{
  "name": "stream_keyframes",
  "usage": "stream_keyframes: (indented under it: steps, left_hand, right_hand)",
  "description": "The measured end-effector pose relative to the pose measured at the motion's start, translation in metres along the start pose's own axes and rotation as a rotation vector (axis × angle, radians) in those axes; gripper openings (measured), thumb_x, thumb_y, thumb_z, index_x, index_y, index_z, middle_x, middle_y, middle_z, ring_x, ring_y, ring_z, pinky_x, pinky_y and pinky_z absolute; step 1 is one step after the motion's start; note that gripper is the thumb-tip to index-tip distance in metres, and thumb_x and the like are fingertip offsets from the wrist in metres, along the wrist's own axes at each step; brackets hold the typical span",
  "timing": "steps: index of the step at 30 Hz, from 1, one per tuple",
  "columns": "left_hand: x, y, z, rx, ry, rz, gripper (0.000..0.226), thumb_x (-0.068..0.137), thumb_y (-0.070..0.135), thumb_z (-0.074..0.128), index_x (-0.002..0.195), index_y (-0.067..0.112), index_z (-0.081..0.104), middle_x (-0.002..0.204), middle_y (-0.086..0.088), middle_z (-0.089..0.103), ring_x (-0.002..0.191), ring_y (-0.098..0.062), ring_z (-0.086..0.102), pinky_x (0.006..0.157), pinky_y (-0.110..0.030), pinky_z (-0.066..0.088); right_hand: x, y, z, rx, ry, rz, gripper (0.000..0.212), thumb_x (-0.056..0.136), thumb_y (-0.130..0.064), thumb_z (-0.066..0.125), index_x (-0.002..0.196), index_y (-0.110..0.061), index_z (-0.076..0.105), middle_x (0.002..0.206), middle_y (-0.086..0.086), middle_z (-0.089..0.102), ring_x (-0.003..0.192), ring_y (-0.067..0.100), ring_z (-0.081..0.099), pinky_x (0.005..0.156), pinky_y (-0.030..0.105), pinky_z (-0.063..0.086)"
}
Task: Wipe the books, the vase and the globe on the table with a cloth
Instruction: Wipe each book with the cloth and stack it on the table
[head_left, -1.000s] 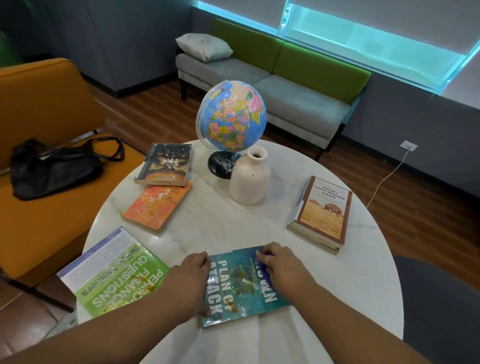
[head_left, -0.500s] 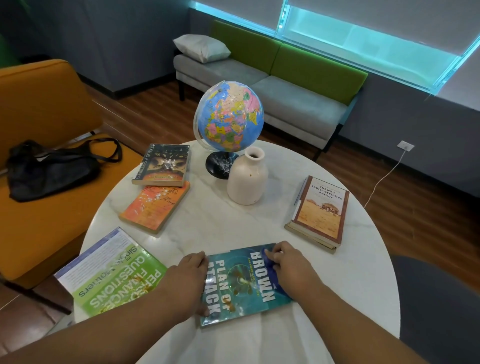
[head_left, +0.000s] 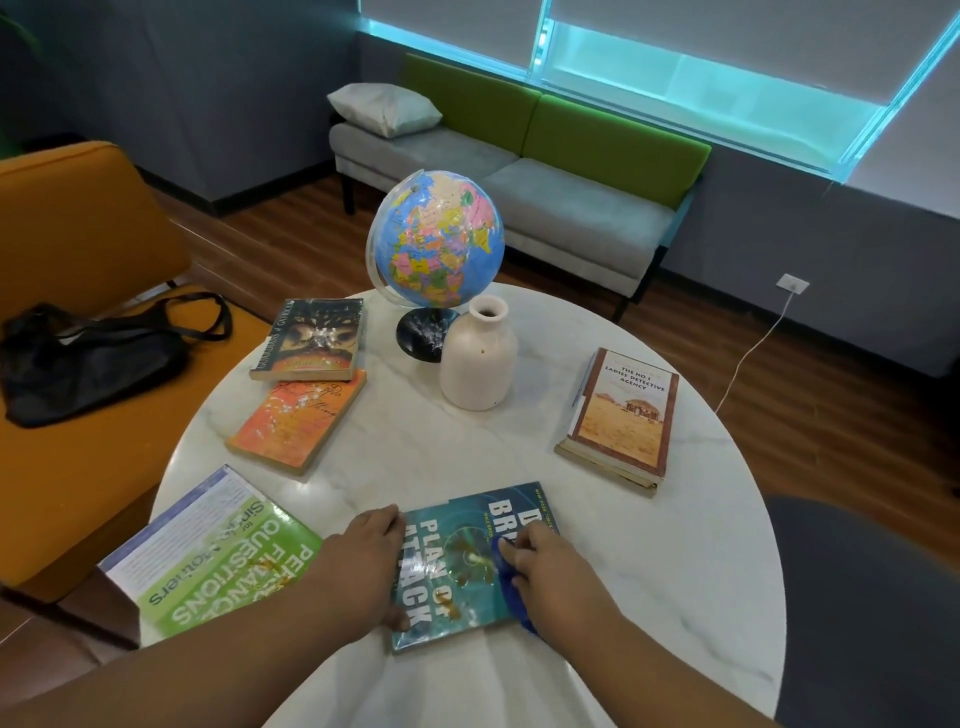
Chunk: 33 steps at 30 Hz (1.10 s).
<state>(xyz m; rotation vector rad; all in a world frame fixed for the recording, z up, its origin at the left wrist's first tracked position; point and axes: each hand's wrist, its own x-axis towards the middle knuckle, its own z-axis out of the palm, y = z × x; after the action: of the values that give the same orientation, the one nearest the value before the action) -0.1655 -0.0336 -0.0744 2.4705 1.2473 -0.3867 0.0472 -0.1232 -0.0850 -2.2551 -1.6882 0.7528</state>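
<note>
A teal book (head_left: 457, 566) lies at the near edge of the round white table (head_left: 457, 447). My left hand (head_left: 358, 566) presses flat on its left side. My right hand (head_left: 556, 577) grips a blue cloth (head_left: 506, 566) and holds it against the book's right half. A green book (head_left: 208, 556) lies near left, an orange book (head_left: 296, 415) and a dark book (head_left: 311, 338) further left. A brown book (head_left: 623, 415) rests on the right. The cream vase (head_left: 478, 358) stands mid-table in front of the globe (head_left: 436, 239).
An orange chair (head_left: 62, 249) with a black bag (head_left: 88, 353) stands to the left. A grey-green sofa (head_left: 545, 171) with a pillow sits beyond the table. A dark seat (head_left: 872, 613) is at the right. A white cable (head_left: 753, 348) runs from a wall socket.
My right hand with the cloth has slid over the teal book's cover, first toward its right edge, then nearer me and back left. My left hand stays on the book's left side.
</note>
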Motion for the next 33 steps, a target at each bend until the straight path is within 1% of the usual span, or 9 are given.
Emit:
stream_keyframes:
  steps: [4, 8, 11, 17, 19, 21, 23, 29, 33]
  left_hand:
    - [0.000, 0.000, -0.001, -0.008, -0.011, 0.001, 0.115, 0.070, 0.057, 0.074, 0.154, 0.013, 0.009, 0.160, 0.001, 0.007, 0.146, -0.017, 0.013, 0.114, -0.035, 0.029]
    - [-0.001, 0.000, -0.001, -0.016, -0.013, -0.002, 0.116, 0.070, 0.058, 0.074, 0.154, 0.012, 0.009, 0.160, 0.000, 0.007, 0.146, -0.017, 0.012, 0.114, -0.034, 0.029]
    - [-0.002, 0.000, -0.001, -0.037, -0.016, -0.006, 0.116, 0.070, 0.057, 0.074, 0.154, 0.012, 0.008, 0.160, 0.001, 0.005, 0.147, -0.016, 0.011, 0.115, -0.034, 0.028]
    - [-0.003, 0.000, -0.002, -0.032, -0.016, 0.002, 0.115, 0.070, 0.058, 0.074, 0.154, 0.012, 0.009, 0.159, 0.001, 0.008, 0.145, -0.017, 0.014, 0.114, -0.035, 0.029]
    - [-0.002, -0.002, -0.002, -0.018, -0.011, 0.016, 0.115, 0.070, 0.058, 0.074, 0.154, 0.012, 0.011, 0.158, 0.001, 0.012, 0.144, -0.018, 0.017, 0.113, -0.035, 0.031]
    - [0.000, -0.004, -0.002, -0.001, -0.004, 0.034, 0.114, 0.069, 0.060, 0.073, 0.153, 0.012, 0.014, 0.155, 0.001, 0.017, 0.141, -0.018, 0.020, 0.112, -0.035, 0.033]
    - [0.002, -0.005, -0.004, 0.023, 0.002, 0.054, 0.112, 0.068, 0.062, 0.072, 0.152, 0.012, 0.017, 0.151, 0.001, 0.022, 0.137, -0.018, 0.024, 0.109, -0.034, 0.036]
    - [0.008, -0.007, -0.003, 0.053, 0.012, 0.103, 0.109, 0.064, 0.064, 0.073, 0.148, 0.014, 0.025, 0.140, 0.002, 0.031, 0.126, -0.018, 0.032, 0.102, -0.034, 0.042]
    - [0.011, -0.013, -0.004, 0.071, 0.021, 0.149, 0.106, 0.063, 0.067, 0.071, 0.145, 0.014, 0.028, 0.135, 0.001, 0.035, 0.121, -0.019, 0.034, 0.099, -0.034, 0.043]
  right_hand:
    - [0.005, 0.014, -0.012, -0.044, 0.011, 0.045, 0.020, 0.095, -0.019, 0.050, 0.112, -0.017, 0.060, 0.103, -0.006, 0.055, 0.089, 0.012, 0.056, 0.077, 0.023, 0.046]
    - [0.003, 0.002, -0.005, -0.154, 0.016, -0.010, 0.033, 0.095, -0.013, 0.046, 0.127, -0.016, 0.054, 0.124, 0.002, 0.046, 0.106, 0.021, 0.051, 0.086, 0.026, 0.042]
    - [-0.005, -0.002, -0.003, -0.074, -0.042, -0.041, 0.032, 0.096, -0.017, 0.049, 0.127, -0.014, 0.056, 0.117, -0.004, 0.047, 0.099, 0.014, 0.052, 0.084, 0.023, 0.042]
    - [0.002, 0.004, 0.010, -0.126, 0.037, 0.042, 0.033, 0.093, -0.016, 0.050, 0.126, -0.014, 0.051, 0.119, 0.003, 0.045, 0.101, 0.026, 0.054, 0.081, 0.030, 0.044]
    - [-0.009, -0.006, 0.014, -0.095, -0.071, 0.013, 0.031, 0.092, -0.012, 0.054, 0.122, -0.006, 0.051, 0.111, 0.003, 0.049, 0.100, 0.016, 0.054, 0.089, 0.021, 0.041]
    - [-0.013, -0.016, 0.003, -0.025, -0.143, 0.047, 0.023, 0.097, -0.008, 0.048, 0.120, -0.006, 0.047, 0.097, -0.015, 0.043, 0.086, -0.007, 0.052, 0.076, 0.001, 0.034]
    - [-0.004, -0.015, -0.005, -0.059, -0.008, 0.074, 0.021, 0.100, -0.010, 0.043, 0.120, -0.014, 0.043, 0.088, -0.017, 0.038, 0.073, -0.007, 0.050, 0.061, -0.001, 0.033]
    - [-0.013, -0.025, 0.015, -0.071, 0.022, 0.146, 0.037, 0.095, -0.020, 0.048, 0.132, -0.018, 0.044, 0.128, 0.007, 0.042, 0.105, 0.028, 0.053, 0.081, 0.033, 0.044]
    - [-0.005, -0.023, 0.006, -0.085, 0.054, 0.174, 0.033, 0.099, -0.016, 0.045, 0.132, -0.015, 0.046, 0.122, 0.000, 0.045, 0.093, 0.011, 0.055, 0.076, 0.014, 0.040]
